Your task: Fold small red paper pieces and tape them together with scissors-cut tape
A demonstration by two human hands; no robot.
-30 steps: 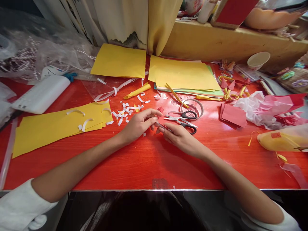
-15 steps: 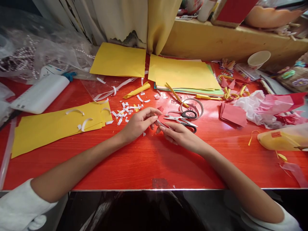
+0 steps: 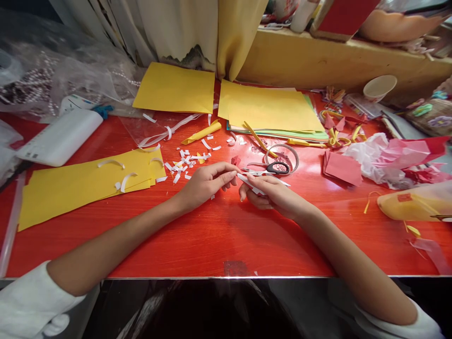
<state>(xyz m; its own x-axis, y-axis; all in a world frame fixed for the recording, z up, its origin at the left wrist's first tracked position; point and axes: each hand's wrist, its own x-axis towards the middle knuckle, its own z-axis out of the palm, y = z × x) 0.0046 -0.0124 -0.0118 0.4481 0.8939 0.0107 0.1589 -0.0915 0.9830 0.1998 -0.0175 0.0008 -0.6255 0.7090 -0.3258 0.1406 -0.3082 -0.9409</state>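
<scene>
My left hand (image 3: 206, 183) is closed in a pinch, thumb against index finger, at the tip of a narrow white paper strip (image 3: 244, 178). The same strip lies in my right hand (image 3: 273, 192), between thumb and fingers, and part of it is hidden by that hand. Just beyond the left fingertips shows a small red paper piece (image 3: 236, 161); whether it is held or lies on the table I cannot tell. Behind my right hand lie black-handled scissors (image 3: 278, 168), partly covered by it, beside a roll of tape (image 3: 295, 160).
White paper scraps (image 3: 183, 162) are scattered left of the hands. Yellow sheets lie as a strip stack (image 3: 77, 183), a single-looking sheet (image 3: 176, 89) and a larger pile (image 3: 268, 108). Pink paper squares (image 3: 342, 168) and crumpled tissue (image 3: 374, 153) sit at right.
My right hand has shifted slightly right and turned, now covering the scissors' lower handle. More of the white strip shows. My left hand has moved slightly right.
</scene>
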